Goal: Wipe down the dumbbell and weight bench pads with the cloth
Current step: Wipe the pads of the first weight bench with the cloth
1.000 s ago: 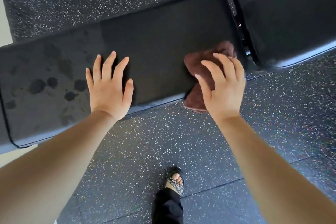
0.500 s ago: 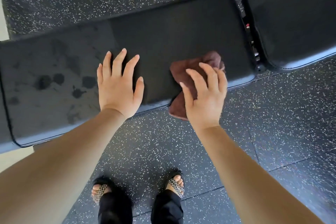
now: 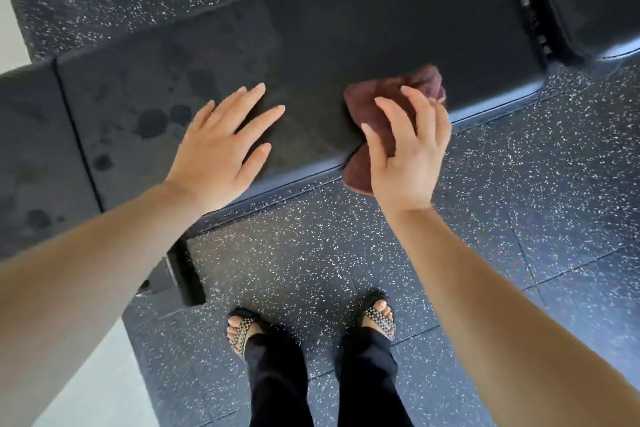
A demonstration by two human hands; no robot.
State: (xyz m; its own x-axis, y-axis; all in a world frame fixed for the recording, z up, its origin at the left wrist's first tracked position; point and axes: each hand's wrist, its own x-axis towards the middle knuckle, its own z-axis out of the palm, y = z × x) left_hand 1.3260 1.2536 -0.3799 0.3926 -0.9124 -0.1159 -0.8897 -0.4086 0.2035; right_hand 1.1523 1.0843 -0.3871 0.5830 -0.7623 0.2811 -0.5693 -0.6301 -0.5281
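A long black bench pad [image 3: 363, 31] runs across the view, with dark wet blotches on its left part. My right hand [image 3: 408, 152] presses a crumpled brown cloth [image 3: 370, 104] onto the pad's near edge, and part of the cloth hangs over that edge. My left hand [image 3: 221, 146] lies flat on the pad, fingers spread, holding nothing. A second black pad [image 3: 595, 3] sits at the top right, past a narrow gap. No dumbbell is in view.
Black speckled rubber floor [image 3: 536, 184] surrounds the bench. A black metal bench leg [image 3: 187, 274] stands under the pad at the lower left. My two sandalled feet [image 3: 242, 329] stand close to the bench. A pale floor strip [image 3: 104, 385] shows at the bottom left.
My right hand has slid the cloth leftward along the pad's near edge, away from the gap. The view has shifted back, so both feet and the bench leg now show.
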